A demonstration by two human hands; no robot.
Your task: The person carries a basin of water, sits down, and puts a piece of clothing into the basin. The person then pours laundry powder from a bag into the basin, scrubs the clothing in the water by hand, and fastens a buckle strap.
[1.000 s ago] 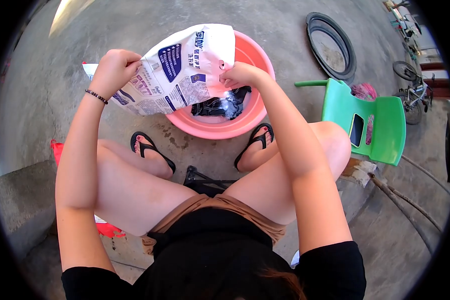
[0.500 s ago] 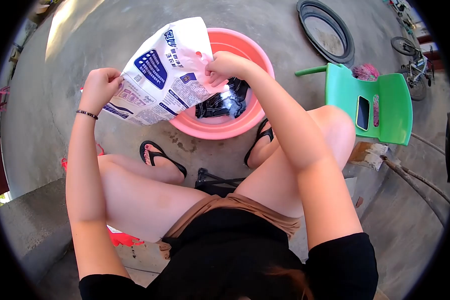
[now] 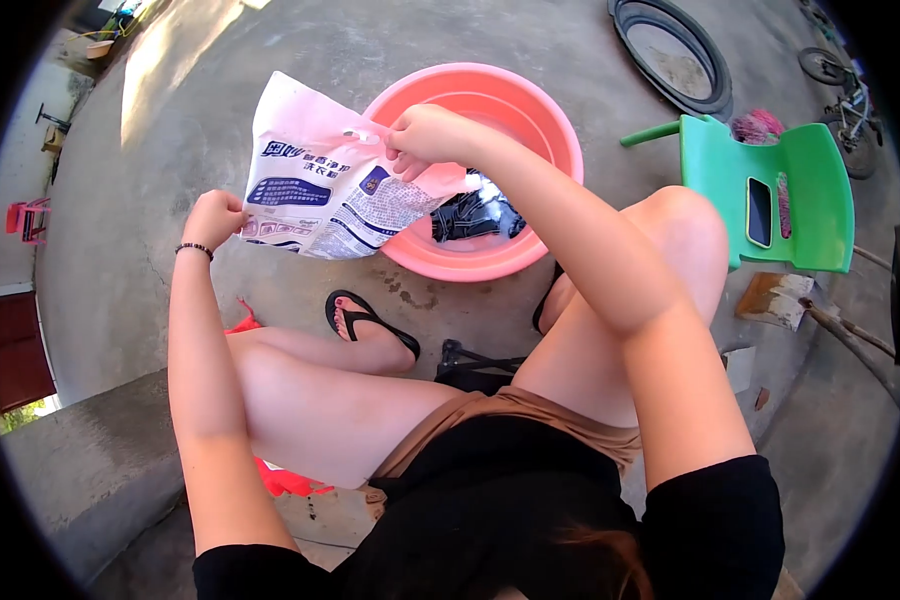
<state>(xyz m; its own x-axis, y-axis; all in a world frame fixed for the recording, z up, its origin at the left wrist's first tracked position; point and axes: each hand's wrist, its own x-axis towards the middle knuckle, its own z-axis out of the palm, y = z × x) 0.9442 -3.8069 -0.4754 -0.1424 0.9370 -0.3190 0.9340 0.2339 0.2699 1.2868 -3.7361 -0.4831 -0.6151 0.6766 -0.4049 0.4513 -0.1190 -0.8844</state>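
On a grey concrete floor (image 3: 130,240), between the wearer's feet and the far side of the yard, a round pink basin (image 3: 560,130), with dark wet cloth (image 3: 475,212) near the edge closest to the body. Above the basin's left edge and partly beyond it, a white printed bag (image 3: 310,195), tilted, with blue lettering and a hole near the top. Left hand (image 3: 215,218) closed in a pinch on the bag's lower left corner; right hand (image 3: 425,142) with thumb and fingers grasping the right edge, near the hole. Just beside the near side of the basin, a foot in a black flip-flop (image 3: 388,335). To the right, a green plastic chair (image 3: 820,200), with a phone (image 3: 759,212) lying on the seat and a pink bundle (image 3: 757,127) by the far edge. Well apart from the basin, a black rubber ring (image 3: 722,95) flat on the floor, and a bicycle (image 3: 855,125) farther off. At far left, a dark red door (image 3: 15,350) beyond a concrete ledge (image 3: 95,440); toward the upper left, a bright patch of sunlight on the ground.
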